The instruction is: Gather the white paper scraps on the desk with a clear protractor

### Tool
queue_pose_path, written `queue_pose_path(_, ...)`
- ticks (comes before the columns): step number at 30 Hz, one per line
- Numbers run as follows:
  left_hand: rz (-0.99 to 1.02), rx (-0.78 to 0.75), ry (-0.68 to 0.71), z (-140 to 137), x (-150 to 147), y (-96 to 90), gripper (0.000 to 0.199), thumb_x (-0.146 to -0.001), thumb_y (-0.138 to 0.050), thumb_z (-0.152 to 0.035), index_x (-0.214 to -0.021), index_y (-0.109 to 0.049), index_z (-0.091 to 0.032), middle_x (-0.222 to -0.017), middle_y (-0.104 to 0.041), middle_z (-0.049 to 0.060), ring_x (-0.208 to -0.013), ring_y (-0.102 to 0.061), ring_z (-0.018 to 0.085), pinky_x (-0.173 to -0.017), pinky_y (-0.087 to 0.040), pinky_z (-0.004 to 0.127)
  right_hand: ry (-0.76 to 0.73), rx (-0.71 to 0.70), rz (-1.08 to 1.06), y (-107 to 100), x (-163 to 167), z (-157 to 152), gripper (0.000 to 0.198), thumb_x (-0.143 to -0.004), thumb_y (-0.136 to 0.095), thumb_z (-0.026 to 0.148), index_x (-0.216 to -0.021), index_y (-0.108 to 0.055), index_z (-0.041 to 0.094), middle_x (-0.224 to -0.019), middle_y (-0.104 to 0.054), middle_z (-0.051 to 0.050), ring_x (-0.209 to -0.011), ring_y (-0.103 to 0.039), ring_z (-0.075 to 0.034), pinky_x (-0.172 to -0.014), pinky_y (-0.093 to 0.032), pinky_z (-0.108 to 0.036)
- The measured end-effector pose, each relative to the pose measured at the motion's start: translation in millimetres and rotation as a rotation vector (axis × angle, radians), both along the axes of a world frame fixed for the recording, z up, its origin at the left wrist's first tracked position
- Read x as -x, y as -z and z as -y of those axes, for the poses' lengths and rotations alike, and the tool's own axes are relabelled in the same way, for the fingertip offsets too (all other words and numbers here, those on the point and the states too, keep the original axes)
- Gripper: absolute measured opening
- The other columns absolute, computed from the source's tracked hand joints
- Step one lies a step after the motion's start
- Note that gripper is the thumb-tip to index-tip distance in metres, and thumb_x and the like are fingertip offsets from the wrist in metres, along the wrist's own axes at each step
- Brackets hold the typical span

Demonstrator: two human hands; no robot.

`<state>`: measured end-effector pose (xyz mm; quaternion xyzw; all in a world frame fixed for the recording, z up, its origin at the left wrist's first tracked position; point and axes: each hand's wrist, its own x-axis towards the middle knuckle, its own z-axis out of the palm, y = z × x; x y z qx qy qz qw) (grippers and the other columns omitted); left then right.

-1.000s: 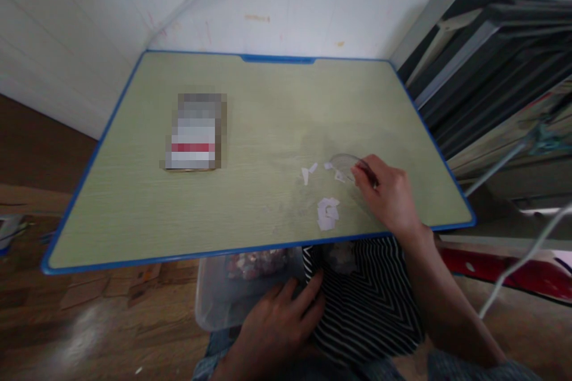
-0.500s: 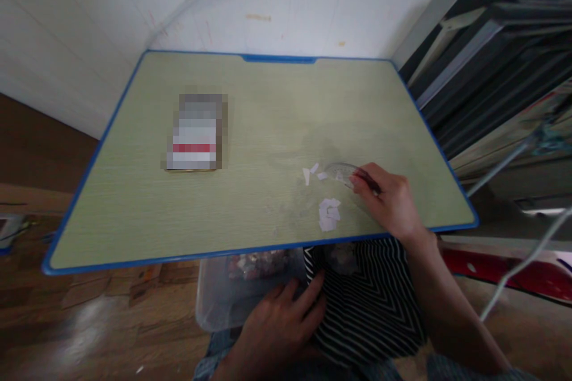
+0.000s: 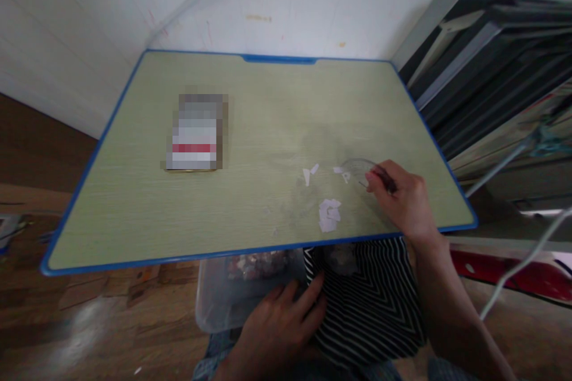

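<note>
Between the thumb and fingers of my right hand (image 3: 400, 196) is a clear, half-round plastic piece that looks like a protractor (image 3: 357, 166), held low over the table's right half. Small white paper scraps (image 3: 338, 170) lie at or under its left end; whether they touch it I cannot tell. Two more paper bits (image 3: 307, 176) lie to the left, and a cluster of torn paper (image 3: 329, 215) sits nearer the front edge. Below the table, my left hand (image 3: 288, 315) lies with loosely spread fingers against a black-and-white striped cloth (image 3: 375, 297), holding nothing visible.
The light-green tabletop (image 3: 259, 119) has a blue rim and stands against a white wall. A blurred-out box-like item (image 3: 194, 137) lies on its left part. Under the front edge is a clear plastic bin (image 3: 214, 303) with wrapped bits. Dark panels (image 3: 487, 59) lean at right.
My right hand has moved a little to the right with the protractor, and a paper scrap near its tip has shifted right too. My left hand has stayed still.
</note>
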<state>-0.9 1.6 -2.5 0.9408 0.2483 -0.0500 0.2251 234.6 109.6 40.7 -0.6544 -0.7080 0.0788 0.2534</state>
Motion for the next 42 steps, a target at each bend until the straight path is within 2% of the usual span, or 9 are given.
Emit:
queue_pose_path(7, -0.049, 0.033, 0.002, 0, -1, 1.1, 0.059, -0.077, -0.055, -0.047, -0.122, -0.039, -0.014, -0.137, -0.027, 0.014, -0.098, -0.048, 0.027, -0.075, -0.048, 0.041, -0.114, 0.143, -0.155, -7, -10, 17, 0.015, -0.083, -0.045, 0.027, -0.070, -0.047, 0.019, -0.057, -0.052, 0.002, -0.049, -0.048, -0.009, -0.046, -0.037, -0.022)
queue_pose_path(13, -0.031, 0.029, -0.004, 1, 0, 2.7, 0.061, -0.076, -0.056, -0.048, -0.123, -0.037, -0.013, -0.136, -0.028, 0.014, -0.099, -0.047, 0.027, -0.077, -0.047, 0.041, 0.022, -0.018, -0.074, 3, -20, 4, 0.012, -0.083, -0.043, 0.027, -0.075, -0.046, 0.019, -0.065, -0.055, -0.001, -0.056, -0.051, -0.012, -0.054, -0.039, -0.026)
queue_pose_path(17, -0.033, 0.030, -0.002, 0, 0, 1.8, 0.061, -0.075, -0.057, -0.047, -0.123, -0.038, -0.013, -0.137, -0.028, 0.014, -0.099, -0.047, 0.027, -0.076, -0.047, 0.040, -0.144, 0.016, 0.024, 4, -21, 5, 0.013, -0.085, -0.040, 0.026, -0.077, -0.046, 0.019, -0.069, -0.051, -0.003, -0.064, -0.050, -0.015, -0.059, -0.040, -0.029)
queue_pose_path(22, -0.040, 0.039, 0.004, 1, 2, 2.9, 0.062, -0.076, -0.058, -0.045, -0.124, -0.037, -0.014, -0.137, -0.026, 0.014, -0.100, -0.046, 0.028, -0.076, -0.047, 0.041, -0.397, 0.136, -0.038, -5, -19, 18, 0.009, -0.086, -0.039, 0.020, -0.084, -0.048, 0.018, -0.080, -0.050, -0.004, -0.076, -0.049, -0.015, -0.067, -0.041, -0.029)
queue_pose_path(26, -0.033, 0.028, -0.004, 2, 2, 4.8, 0.062, -0.076, -0.058, -0.046, -0.125, -0.036, -0.014, -0.138, -0.026, 0.013, -0.101, -0.045, 0.028, -0.078, -0.046, 0.041, -0.425, 0.063, -0.092, -7, -13, 13, 0.007, -0.084, -0.042, 0.017, -0.086, -0.049, 0.017, -0.083, -0.051, -0.004, -0.081, -0.049, -0.015, -0.070, -0.041, -0.029)
queue_pose_path(32, -0.022, 0.011, -0.002, 2, 1, 4.8, 0.060, -0.075, -0.058, -0.046, -0.122, -0.039, -0.013, -0.136, -0.028, 0.014, -0.098, -0.047, 0.027, -0.075, -0.047, 0.039, -0.596, 0.108, -0.087, -5, -10, 7, 0.011, -0.083, -0.045, 0.014, -0.089, -0.054, 0.017, -0.091, -0.053, -0.004, -0.087, -0.049, -0.014, -0.074, -0.042, -0.027)
queue_pose_path(38, -0.021, 0.012, -0.016, 1, 1, 5.0, 0.063, -0.074, -0.060, -0.046, -0.123, -0.038, -0.014, -0.136, -0.028, 0.014, -0.097, -0.047, 0.027, -0.074, -0.048, 0.040, -0.623, 0.099, -0.035, -11, -18, 14, 0.014, -0.083, -0.046, 0.013, -0.091, -0.055, 0.019, -0.092, -0.054, -0.004, -0.087, -0.049, -0.013, -0.074, -0.042, -0.028)
queue_pose_path(42, -0.011, -0.002, -0.016, 2, 2, 5.9, 0.062, -0.075, -0.058, -0.047, -0.123, -0.038, -0.013, -0.136, -0.028, 0.014, -0.098, -0.047, 0.026, -0.075, -0.047, 0.039, -0.695, 0.073, -0.025, -17, -8, 15, 0.016, -0.083, -0.046, 0.012, -0.093, -0.056, 0.020, -0.094, -0.054, -0.003, -0.087, -0.049, -0.012, -0.073, -0.041, -0.028)
